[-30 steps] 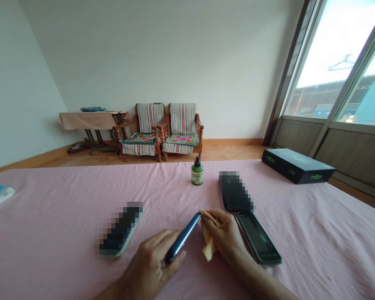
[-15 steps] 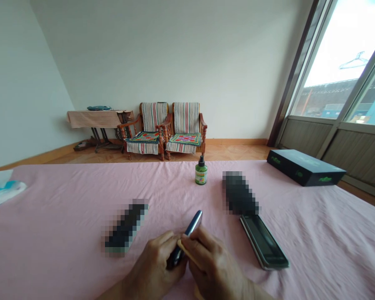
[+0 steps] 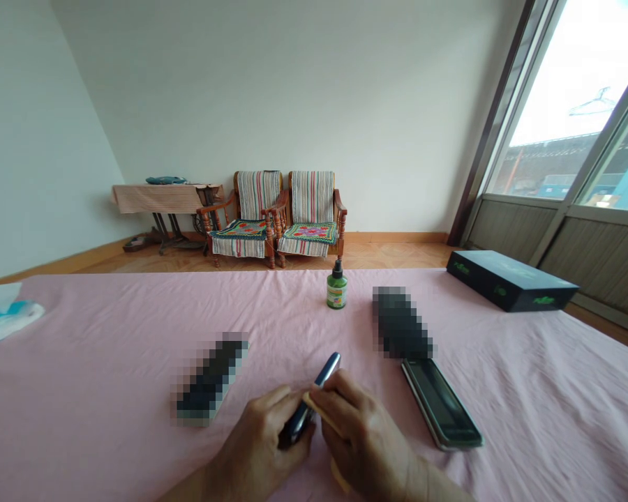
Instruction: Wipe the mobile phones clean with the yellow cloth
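Observation:
My left hand [image 3: 256,450] grips the near end of a dark blue phone [image 3: 325,371], which is tilted on its edge above the pink tablecloth [image 3: 109,348]. My right hand [image 3: 363,436] is closed on a small yellow cloth [image 3: 317,409] and presses it against the phone's middle. Only the phone's far tip shows past my fingers. Another phone [image 3: 442,404] lies flat just right of my right hand. A blurred dark phone [image 3: 212,380] lies to the left.
A small green bottle [image 3: 337,286] stands behind the hands. A blurred stack of dark phones [image 3: 400,324] lies to its right. A black box [image 3: 510,280] sits at the far right, a tissue pack [image 3: 5,321] at the left edge. Two wooden chairs [image 3: 277,219] stand by the wall.
My right hand slid the cloth from the phone's far tip down towards its middle, beside my left hand. The view shifted slightly to the left.

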The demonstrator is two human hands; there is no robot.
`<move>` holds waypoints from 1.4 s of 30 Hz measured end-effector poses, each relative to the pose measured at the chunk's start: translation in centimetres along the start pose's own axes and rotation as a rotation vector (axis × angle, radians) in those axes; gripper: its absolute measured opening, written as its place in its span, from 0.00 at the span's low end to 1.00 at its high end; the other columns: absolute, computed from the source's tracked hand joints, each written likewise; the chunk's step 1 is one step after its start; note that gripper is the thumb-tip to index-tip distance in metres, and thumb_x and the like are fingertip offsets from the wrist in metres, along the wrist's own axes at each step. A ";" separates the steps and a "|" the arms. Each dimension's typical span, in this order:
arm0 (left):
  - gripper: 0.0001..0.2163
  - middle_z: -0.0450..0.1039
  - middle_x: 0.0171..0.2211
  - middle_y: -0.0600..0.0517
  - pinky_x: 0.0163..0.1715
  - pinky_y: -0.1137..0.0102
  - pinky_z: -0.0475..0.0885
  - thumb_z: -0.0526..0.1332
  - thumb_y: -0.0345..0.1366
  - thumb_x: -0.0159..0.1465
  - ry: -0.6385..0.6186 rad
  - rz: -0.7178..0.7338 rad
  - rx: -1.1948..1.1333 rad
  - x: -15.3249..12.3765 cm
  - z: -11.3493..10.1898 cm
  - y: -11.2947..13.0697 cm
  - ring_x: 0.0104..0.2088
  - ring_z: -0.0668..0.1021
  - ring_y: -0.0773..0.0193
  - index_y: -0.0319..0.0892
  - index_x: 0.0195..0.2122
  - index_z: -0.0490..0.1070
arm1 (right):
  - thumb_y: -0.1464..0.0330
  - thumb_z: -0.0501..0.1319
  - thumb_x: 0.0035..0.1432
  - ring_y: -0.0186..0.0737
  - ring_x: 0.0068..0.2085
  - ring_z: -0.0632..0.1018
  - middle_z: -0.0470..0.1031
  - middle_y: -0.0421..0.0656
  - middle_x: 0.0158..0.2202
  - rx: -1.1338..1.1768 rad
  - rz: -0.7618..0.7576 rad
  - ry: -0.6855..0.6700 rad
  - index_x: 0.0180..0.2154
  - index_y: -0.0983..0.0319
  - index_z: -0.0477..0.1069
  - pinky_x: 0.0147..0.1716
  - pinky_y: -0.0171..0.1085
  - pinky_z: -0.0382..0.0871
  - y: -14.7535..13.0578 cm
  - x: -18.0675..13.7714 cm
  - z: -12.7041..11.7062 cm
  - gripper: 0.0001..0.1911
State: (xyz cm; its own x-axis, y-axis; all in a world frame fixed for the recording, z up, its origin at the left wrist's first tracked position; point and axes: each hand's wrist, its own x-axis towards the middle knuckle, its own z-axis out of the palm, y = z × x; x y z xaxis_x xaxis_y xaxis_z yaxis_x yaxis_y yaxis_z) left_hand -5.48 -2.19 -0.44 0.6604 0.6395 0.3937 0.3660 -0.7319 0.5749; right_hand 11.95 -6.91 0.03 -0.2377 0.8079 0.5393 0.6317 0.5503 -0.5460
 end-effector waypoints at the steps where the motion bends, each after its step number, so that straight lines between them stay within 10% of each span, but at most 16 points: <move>1: 0.10 0.74 0.33 0.51 0.36 0.72 0.72 0.55 0.23 0.60 0.001 0.002 -0.001 0.0 0.0 0.0 0.34 0.77 0.62 0.42 0.37 0.71 | 0.79 0.50 0.60 0.37 0.35 0.73 0.69 0.45 0.36 -0.005 -0.001 -0.001 0.37 0.61 0.72 0.36 0.33 0.70 0.1 0.0 -0.1 0.15; 25: 0.06 0.71 0.29 0.51 0.33 0.71 0.72 0.55 0.26 0.60 -0.045 0.008 0.080 0.0 -0.5 0.3 0.30 0.75 0.62 0.41 0.31 0.70 | 0.78 0.53 0.60 0.36 0.34 0.73 0.68 0.42 0.32 -0.115 0.206 0.222 0.31 0.61 0.73 0.37 0.32 0.69 2.8 1.1 -1.5 0.13; 38: 0.04 0.71 0.27 0.53 0.28 0.73 0.67 0.59 0.31 0.60 -0.073 0.026 0.135 0.1 -0.5 0.0 0.29 0.75 0.62 0.42 0.28 0.69 | 0.77 0.50 0.61 0.37 0.31 0.72 0.69 0.44 0.32 -0.098 -0.114 -0.002 0.38 0.61 0.71 0.31 0.32 0.69 -1.7 -0.5 1.2 0.12; 42: 0.04 0.71 0.29 0.54 0.28 0.73 0.66 0.57 0.27 0.59 -0.067 -0.009 0.166 0.1 -0.5 0.1 0.30 0.75 0.63 0.43 0.31 0.69 | 0.79 0.50 0.59 0.38 0.34 0.73 0.69 0.45 0.34 -0.089 0.002 0.006 0.37 0.60 0.71 0.34 0.33 0.70 -0.7 -0.2 0.1 0.14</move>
State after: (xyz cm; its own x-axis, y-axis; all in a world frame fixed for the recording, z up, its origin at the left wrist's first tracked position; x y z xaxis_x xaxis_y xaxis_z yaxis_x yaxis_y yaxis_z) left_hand -5.73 -2.09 -0.05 0.6965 0.6331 0.3376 0.4718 -0.7587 0.4492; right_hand 11.49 -7.46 0.18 -0.2320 0.8073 0.5426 0.6951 0.5278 -0.4881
